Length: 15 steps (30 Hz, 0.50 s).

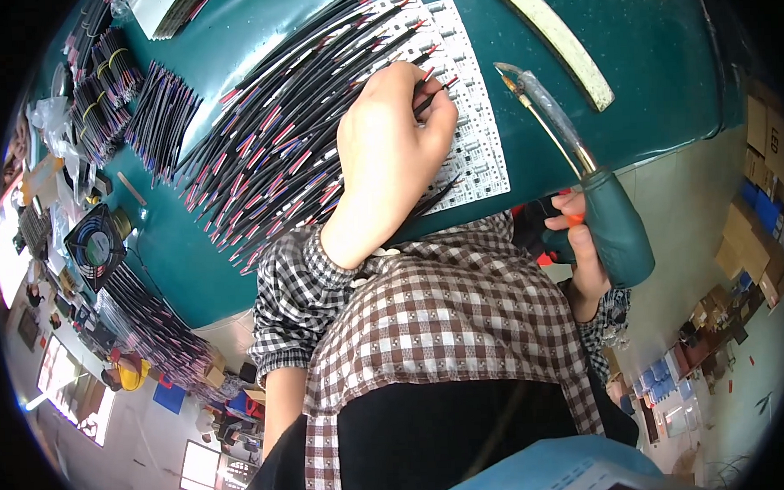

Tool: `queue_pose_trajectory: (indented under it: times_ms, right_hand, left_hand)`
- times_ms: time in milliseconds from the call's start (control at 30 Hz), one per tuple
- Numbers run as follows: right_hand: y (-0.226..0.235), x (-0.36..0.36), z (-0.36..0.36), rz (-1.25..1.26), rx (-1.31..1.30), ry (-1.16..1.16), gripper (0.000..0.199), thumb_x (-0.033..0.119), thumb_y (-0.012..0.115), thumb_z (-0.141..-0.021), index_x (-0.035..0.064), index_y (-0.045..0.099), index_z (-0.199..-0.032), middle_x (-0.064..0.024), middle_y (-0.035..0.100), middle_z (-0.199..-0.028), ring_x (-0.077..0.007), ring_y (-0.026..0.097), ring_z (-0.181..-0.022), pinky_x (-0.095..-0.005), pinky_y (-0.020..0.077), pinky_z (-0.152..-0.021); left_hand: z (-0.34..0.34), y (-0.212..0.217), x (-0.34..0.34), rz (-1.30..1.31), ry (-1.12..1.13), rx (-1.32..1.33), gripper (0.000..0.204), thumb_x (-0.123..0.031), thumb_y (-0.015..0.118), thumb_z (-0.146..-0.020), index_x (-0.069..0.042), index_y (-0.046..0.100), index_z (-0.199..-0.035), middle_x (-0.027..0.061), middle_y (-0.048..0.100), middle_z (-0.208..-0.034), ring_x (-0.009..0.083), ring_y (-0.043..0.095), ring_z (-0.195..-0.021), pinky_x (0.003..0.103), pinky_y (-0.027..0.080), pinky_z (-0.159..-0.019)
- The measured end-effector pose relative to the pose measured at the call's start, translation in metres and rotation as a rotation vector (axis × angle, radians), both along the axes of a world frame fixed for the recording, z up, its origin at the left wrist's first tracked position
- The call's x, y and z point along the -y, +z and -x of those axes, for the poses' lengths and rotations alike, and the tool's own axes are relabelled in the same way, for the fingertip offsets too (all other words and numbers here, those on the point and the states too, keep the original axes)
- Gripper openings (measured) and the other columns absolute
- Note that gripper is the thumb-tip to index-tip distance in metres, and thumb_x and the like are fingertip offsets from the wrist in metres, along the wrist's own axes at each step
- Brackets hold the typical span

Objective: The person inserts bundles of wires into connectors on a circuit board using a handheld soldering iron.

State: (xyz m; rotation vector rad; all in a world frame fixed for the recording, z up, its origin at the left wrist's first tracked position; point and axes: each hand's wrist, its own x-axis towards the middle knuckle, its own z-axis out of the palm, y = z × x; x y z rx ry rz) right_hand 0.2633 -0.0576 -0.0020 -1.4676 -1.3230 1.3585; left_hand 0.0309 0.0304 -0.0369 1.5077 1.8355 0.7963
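- Nearest the camera: checked sleeve [429, 313].
- Left hand [389, 150], grip pinching a black wire [434, 92] on the white board [479, 147].
- Right hand [587, 255], grip closed on soldering iron [616, 228], tip at 1 o'clock.
- Risk: the hot tip could scorch loose wires [276, 145] or fingers on the crowded surface [653, 54].

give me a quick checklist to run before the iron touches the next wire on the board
1. Wire held: ok. The left hand pinches a thin black wire over the white circuit panel.
2. Iron in grip: ok. The right hand wraps the soldering gun by its green handle.
3. Tip clear of the work: ok. The gun's tip is raised beside the panel, not touching it.
4. Wire end seated on its pad: cannot tell, too small.
5. Loose wires clear of the tip: ok. The spread of black and red wires lies left of the hand.
6. Tip hot or tinned: cannot tell.
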Motion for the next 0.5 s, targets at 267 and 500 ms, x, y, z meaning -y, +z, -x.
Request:
queue_pose_trajectory:
  times_ms: [267, 500]
  right_hand:
    - [-0.012, 0.01, -0.005, -0.056, -0.012, 0.052, 0.041, -0.001, 0.074, -0.082, -0.0088, 0.057, -0.118, -0.0158, 0.068, -0.102, -0.0212, 0.067, -0.091, -0.0325, 0.058, -0.079]
    - [-0.011, 0.008, 0.005, -0.001, -0.016, -0.075, 0.053, -0.003, 0.079, -0.076, -0.0132, 0.054, -0.122, -0.0197, 0.07, -0.1, -0.0227, 0.07, -0.089, -0.0314, 0.0588, -0.077]
  left_hand:
    - [0.003, -0.004, -0.003, 0.026, 0.02, 0.066, 0.015, -0.013, 0.071, -0.074, -0.001, 0.064, -0.079, 0.0129, 0.065, -0.07, 0.0301, 0.066, -0.066, 0.039, 0.052, -0.062]
    - [0.001, -0.002, -0.003, 0.013, 0.023, 0.069, 0.014, -0.011, 0.07, -0.074, 0.0, 0.062, -0.078, 0.0126, 0.065, -0.071, 0.0292, 0.066, -0.065, 0.038, 0.052, -0.061]
